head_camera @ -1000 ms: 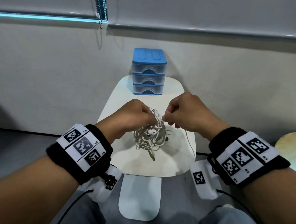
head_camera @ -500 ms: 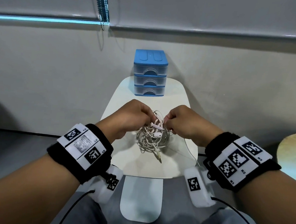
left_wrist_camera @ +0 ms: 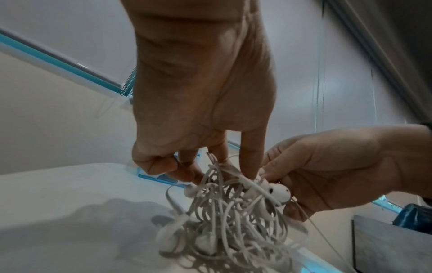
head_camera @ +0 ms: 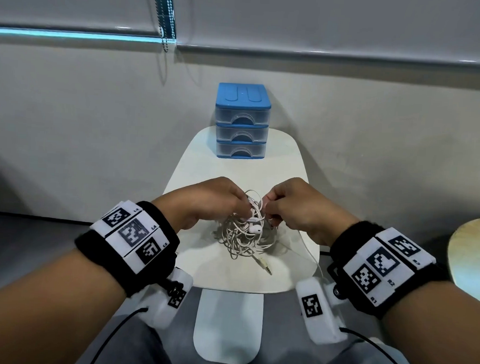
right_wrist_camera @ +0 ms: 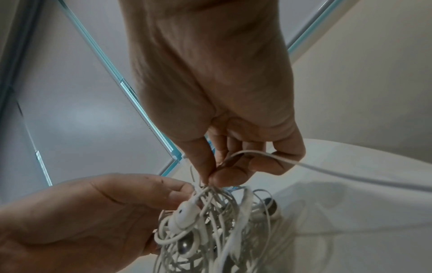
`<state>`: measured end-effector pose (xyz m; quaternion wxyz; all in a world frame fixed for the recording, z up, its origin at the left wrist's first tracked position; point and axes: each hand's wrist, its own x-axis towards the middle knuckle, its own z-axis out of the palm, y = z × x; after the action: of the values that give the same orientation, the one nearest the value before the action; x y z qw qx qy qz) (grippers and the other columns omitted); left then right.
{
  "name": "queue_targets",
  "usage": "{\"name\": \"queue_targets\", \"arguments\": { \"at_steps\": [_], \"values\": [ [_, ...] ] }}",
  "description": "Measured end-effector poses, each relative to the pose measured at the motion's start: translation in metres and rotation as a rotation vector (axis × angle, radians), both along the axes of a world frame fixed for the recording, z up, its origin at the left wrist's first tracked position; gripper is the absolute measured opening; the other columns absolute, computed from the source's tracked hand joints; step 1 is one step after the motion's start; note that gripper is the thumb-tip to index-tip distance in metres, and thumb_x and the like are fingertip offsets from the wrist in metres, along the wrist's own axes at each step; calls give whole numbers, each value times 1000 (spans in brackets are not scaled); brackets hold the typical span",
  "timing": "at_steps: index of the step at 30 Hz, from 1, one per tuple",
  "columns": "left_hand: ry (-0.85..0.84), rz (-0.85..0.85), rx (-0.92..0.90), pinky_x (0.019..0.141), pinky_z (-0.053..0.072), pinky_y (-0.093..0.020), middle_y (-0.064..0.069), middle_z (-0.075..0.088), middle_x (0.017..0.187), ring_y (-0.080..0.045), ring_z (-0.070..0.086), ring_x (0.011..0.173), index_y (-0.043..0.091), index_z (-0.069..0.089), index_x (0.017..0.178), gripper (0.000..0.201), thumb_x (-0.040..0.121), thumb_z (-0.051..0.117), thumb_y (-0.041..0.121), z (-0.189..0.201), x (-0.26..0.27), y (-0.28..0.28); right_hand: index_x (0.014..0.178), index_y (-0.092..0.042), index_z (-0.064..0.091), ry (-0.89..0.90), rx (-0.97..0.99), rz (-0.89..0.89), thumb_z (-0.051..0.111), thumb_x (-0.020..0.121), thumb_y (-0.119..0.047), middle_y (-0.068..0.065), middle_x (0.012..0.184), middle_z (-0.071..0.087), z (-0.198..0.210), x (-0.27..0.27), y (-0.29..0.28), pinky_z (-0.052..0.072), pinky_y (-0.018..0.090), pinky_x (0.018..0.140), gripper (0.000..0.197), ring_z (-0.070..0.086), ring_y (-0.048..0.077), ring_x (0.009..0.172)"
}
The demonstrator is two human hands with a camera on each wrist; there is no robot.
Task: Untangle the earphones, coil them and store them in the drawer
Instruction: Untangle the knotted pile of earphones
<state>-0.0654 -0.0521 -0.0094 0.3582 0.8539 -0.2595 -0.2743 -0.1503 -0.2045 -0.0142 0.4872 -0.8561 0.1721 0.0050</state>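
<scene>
Tangled earphones point(head_camera: 244, 232) pinched from both sides by left hand point(head_camera: 204, 200) and right hand point(head_camera: 302, 206), over small white table point(head_camera: 194, 167); blue drawer unit point(head_camera: 242, 120) at far edge, grey wall point(head_camera: 68, 115) behind.

White wired earphones point(head_camera: 244, 232) in one dense tangled clump, top loops lifted off the white table point(head_camera: 285, 162), lower loops drooping onto it; one earbud point(left_wrist_camera: 278, 192) sits high on the clump's side, others buried lower; gold-tipped plug point(head_camera: 266, 266) sticks out on the near side. Drawer unit point(head_camera: 242, 120), blue top and frame, three clear drawers all closed, upright at the table's far edge, well apart from the clump.
</scene>
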Motion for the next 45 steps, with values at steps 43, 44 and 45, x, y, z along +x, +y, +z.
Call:
{"name": "queue_targets", "arguments": {
  "at_steps": [43,44,45],
  "values": [
    [-76,-199,90,69,44,-25,8,67,69,-7,54,63,14,77,85,11,89,76,24,3,4,1,96,-4,62,-91,-7,52,75,76,10,17,74,74,-3,-3,-15,45,26,51,27,61,21,58],
    [-101,-226,121,71,44,-27,6,66,72,-9,53,66,11,76,86,15,91,73,24,4,4,0,97,-5,61,-73,-11,51,74,77,9,19,78,75,-3,-2,-16,45,27,54,29,61,22,60],
    [-134,-259,157,72,43,-30,4,64,74,-11,51,68,7,73,88,20,94,68,25,6,2,0,98,-7,60,-53,-35,51,75,77,8,19,81,75,-2,-1,-17,46,29,56,30,62,23,63]
  ]
}}
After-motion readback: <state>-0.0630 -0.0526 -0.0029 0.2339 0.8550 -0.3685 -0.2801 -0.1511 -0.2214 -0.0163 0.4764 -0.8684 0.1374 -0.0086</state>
